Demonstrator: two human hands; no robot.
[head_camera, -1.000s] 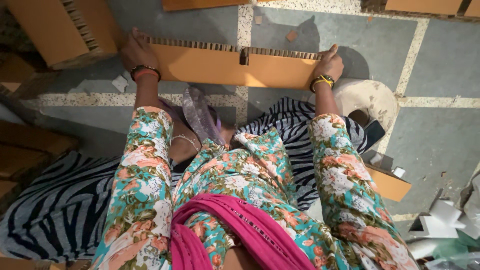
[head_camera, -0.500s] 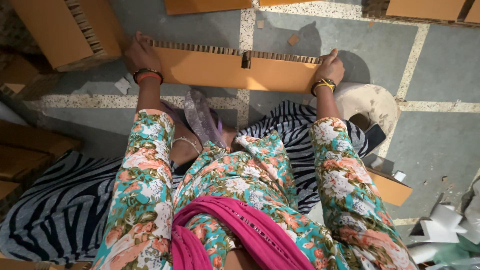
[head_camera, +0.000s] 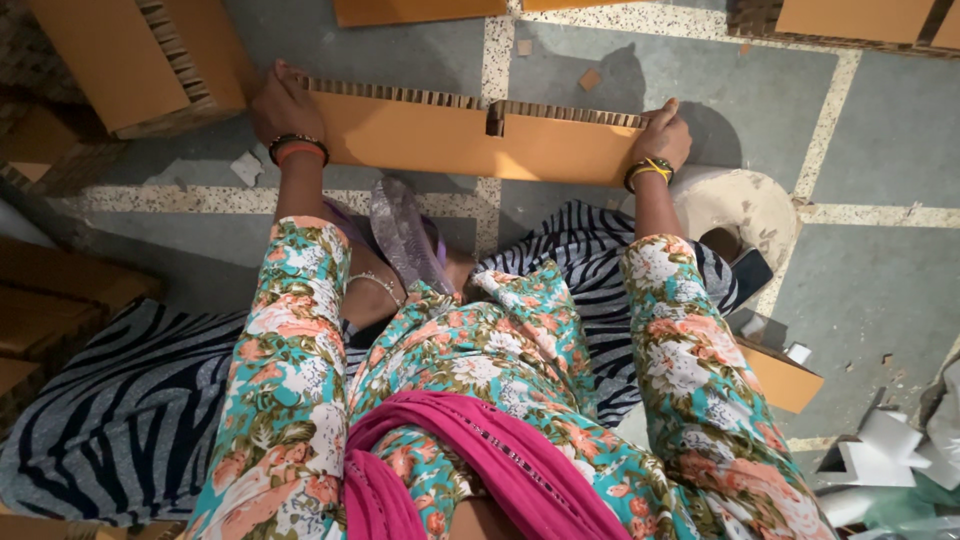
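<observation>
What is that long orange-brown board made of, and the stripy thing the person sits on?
The long board between the left hand and right hand looks like thick cardboard: matte brown faces, with a honeycomb-like cell pattern along its top edge. The striped mat seems to be soft woven cloth, dull and not shiny, since it wrinkles and folds on the floor.

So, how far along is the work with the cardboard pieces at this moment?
Two cardboard strips already stand joined end to end at a notch. Left hand and right hand each grip one outer end. More cardboard stacks lie on the floor, so further pieces probably remain.
</observation>
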